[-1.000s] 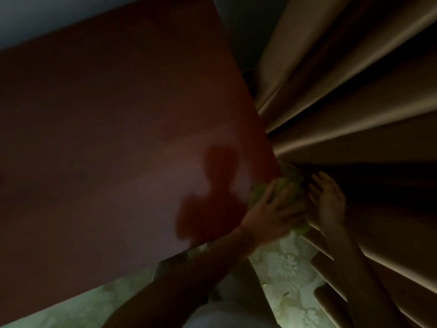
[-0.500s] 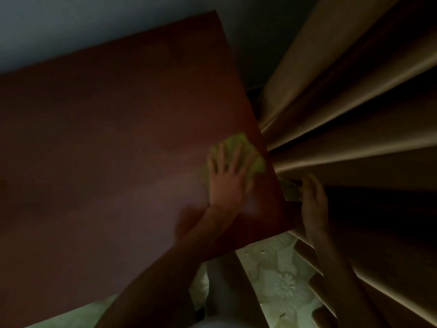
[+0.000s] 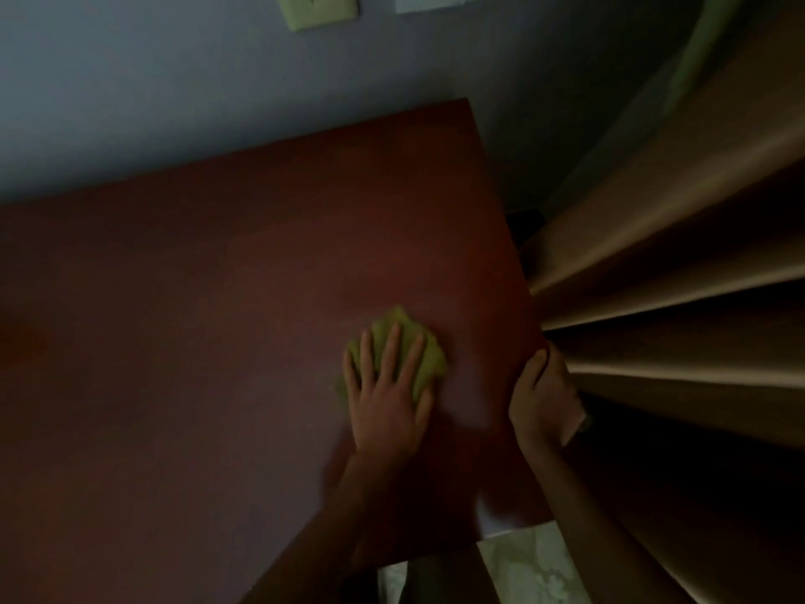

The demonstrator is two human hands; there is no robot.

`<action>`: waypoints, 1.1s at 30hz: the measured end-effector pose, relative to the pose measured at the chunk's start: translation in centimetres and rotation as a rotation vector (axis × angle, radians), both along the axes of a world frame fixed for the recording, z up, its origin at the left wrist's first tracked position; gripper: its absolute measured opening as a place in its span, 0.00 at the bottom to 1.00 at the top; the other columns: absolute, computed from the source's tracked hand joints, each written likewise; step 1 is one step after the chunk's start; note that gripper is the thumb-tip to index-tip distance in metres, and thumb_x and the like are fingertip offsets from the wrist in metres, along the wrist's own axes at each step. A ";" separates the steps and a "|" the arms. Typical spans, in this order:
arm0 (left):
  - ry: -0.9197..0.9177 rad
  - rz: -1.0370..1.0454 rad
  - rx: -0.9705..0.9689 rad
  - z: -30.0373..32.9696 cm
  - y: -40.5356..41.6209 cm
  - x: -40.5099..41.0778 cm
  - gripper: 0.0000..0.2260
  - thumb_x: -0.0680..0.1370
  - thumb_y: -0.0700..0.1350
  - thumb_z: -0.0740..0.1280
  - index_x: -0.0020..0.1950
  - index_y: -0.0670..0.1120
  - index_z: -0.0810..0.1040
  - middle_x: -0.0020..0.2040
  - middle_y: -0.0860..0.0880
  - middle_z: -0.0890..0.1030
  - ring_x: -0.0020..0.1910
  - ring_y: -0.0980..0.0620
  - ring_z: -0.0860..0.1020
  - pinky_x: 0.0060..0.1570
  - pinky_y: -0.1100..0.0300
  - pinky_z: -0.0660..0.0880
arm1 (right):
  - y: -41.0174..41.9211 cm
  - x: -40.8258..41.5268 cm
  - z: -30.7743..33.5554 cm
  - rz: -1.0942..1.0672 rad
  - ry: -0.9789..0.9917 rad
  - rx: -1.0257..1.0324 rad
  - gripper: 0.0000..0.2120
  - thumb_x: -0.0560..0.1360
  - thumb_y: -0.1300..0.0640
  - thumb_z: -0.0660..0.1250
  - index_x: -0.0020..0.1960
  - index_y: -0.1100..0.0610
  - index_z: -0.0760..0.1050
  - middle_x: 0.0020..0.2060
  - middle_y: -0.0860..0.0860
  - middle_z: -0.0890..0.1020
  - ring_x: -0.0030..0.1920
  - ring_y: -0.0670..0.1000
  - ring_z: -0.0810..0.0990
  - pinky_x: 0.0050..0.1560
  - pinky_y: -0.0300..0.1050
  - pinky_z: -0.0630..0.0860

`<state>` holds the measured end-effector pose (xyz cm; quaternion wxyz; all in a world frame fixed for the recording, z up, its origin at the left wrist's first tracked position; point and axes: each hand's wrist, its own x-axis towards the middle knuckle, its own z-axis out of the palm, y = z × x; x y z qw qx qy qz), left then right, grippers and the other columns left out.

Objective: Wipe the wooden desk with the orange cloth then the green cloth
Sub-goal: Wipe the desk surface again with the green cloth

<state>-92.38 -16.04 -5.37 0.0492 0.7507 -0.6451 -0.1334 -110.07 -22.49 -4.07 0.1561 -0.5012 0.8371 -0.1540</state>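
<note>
1. The right hand (image 3: 542, 398) sits at the right edge of the table (image 3: 218, 320), its grip curled over that edge beside the curtain (image 3: 675, 263), holding nothing loose.
2. The left hand (image 3: 387, 394) lies flat, fingers spread, pressing the green cloth (image 3: 403, 337) onto the table near that edge.
3. The wiper would do well to keep even palm pressure, run overlapping strokes toward the far wall (image 3: 218, 102), and keep the cloth bunched under the fingers.
4. The orange cloth is not visible.

Dim home room – curtains (image 3: 679, 237), wooden desk (image 3: 218, 320), patterned floor (image 3: 536, 568)
</note>
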 end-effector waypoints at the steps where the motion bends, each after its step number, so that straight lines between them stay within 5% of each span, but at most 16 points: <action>1: -0.011 0.048 -0.008 0.0 -2.9 0.3 0.29 0.77 0.59 0.59 0.78 0.55 0.65 0.79 0.47 0.64 0.78 0.35 0.57 0.75 0.34 0.53 | 0.0 0.1 0.0 -0.002 0.024 -0.011 0.22 0.80 0.49 0.51 0.63 0.58 0.76 0.48 0.63 0.84 0.42 0.65 0.82 0.40 0.46 0.63; 5: -0.002 0.068 0.023 -0.4 -11.9 -2.2 0.29 0.77 0.60 0.56 0.78 0.55 0.64 0.79 0.46 0.64 0.78 0.33 0.56 0.74 0.33 0.44 | -0.2 0.2 -0.7 0.025 0.096 0.014 0.21 0.80 0.50 0.51 0.58 0.61 0.77 0.43 0.64 0.83 0.38 0.65 0.82 0.38 0.47 0.63; 9: 0.002 -0.405 0.053 0.2 -13.8 -8.0 0.28 0.80 0.61 0.56 0.79 0.56 0.61 0.81 0.47 0.58 0.79 0.34 0.50 0.73 0.34 0.37 | -0.2 0.2 -1.4 0.058 0.154 0.007 0.22 0.79 0.48 0.49 0.57 0.60 0.76 0.38 0.65 0.82 0.35 0.66 0.81 0.37 0.52 0.73; 12: -0.038 -0.612 -0.005 -0.3 -12.4 -7.8 0.27 0.80 0.63 0.55 0.78 0.57 0.63 0.80 0.49 0.61 0.79 0.36 0.53 0.76 0.37 0.41 | 0.1 -0.1 -2.0 0.037 0.167 0.006 0.24 0.78 0.46 0.47 0.59 0.59 0.75 0.41 0.68 0.82 0.39 0.68 0.81 0.44 0.60 0.77; 14: -0.004 -0.540 -0.061 -0.9 -11.7 -4.6 0.28 0.78 0.61 0.55 0.78 0.56 0.64 0.80 0.48 0.63 0.79 0.37 0.55 0.76 0.39 0.43 | 0.1 -0.3 -2.3 0.023 0.159 0.024 0.26 0.79 0.45 0.45 0.58 0.60 0.74 0.44 0.68 0.82 0.42 0.69 0.81 0.45 0.60 0.76; 20: -0.064 0.118 -0.069 -1.2 -5.9 14.9 0.28 0.78 0.56 0.57 0.79 0.54 0.64 0.81 0.45 0.58 0.80 0.39 0.55 0.77 0.39 0.47 | 0.0 -0.3 -1.5 0.027 0.140 0.038 0.27 0.79 0.46 0.44 0.61 0.62 0.74 0.47 0.68 0.81 0.45 0.68 0.81 0.46 0.56 0.74; 26: -0.047 1.015 0.051 -0.8 0.4 26.6 0.31 0.78 0.57 0.52 0.80 0.47 0.62 0.81 0.42 0.58 0.79 0.33 0.53 0.76 0.37 0.45 | -0.2 -0.2 -1.5 0.037 0.150 0.067 0.31 0.77 0.42 0.39 0.61 0.59 0.73 0.46 0.68 0.82 0.44 0.69 0.80 0.51 0.63 0.76; 29: -0.041 1.007 0.027 -0.9 -1.0 23.2 0.31 0.78 0.57 0.53 0.79 0.45 0.63 0.79 0.38 0.60 0.77 0.28 0.54 0.74 0.33 0.48 | 0.0 -0.2 -1.4 0.034 0.119 0.048 0.31 0.78 0.43 0.41 0.62 0.59 0.74 0.48 0.66 0.82 0.44 0.68 0.81 0.49 0.60 0.76; 33: -0.042 0.498 -0.036 -0.6 -1.6 10.6 0.32 0.73 0.54 0.59 0.76 0.46 0.67 0.75 0.37 0.67 0.72 0.25 0.62 0.67 0.25 0.58 | 0.0 -0.1 -1.1 0.140 0.056 -0.061 0.24 0.80 0.49 0.48 0.68 0.59 0.71 0.63 0.61 0.78 0.60 0.63 0.77 0.59 0.57 0.73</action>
